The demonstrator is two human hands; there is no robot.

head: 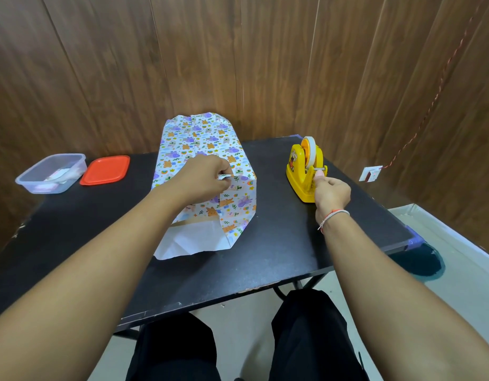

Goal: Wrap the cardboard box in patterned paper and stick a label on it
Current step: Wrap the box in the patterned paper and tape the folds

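I see the patterned paper (202, 149), white with orange, purple and green cartoon figures, folded around the box into a long upright-sided parcel on the black desk (279, 243); the cardboard itself is fully covered from this view. At the near end the paper stands open, with its plain white inner face (188, 240) spread flat on the desk. The left hand (203, 178) lies on top of the parcel with the forearm stretched forward, its fingers curled and its grip pinching a small turned-up paper edge (224, 176) at the seam. The parcel sits directly under this grip and extends both beyond it and back toward me. The right hand (331, 192) reaches forward, well apart to the right of the parcel, thumb and fingers drawn together at the cutter end of the yellow tape dispenser (303, 171); I cannot tell whether this grip already holds the tape end. A string band (334, 215) circles the right wrist. Far to the left of the left grip stand a clear plastic container (49, 173) and, just beside it, a red lid (106, 170).
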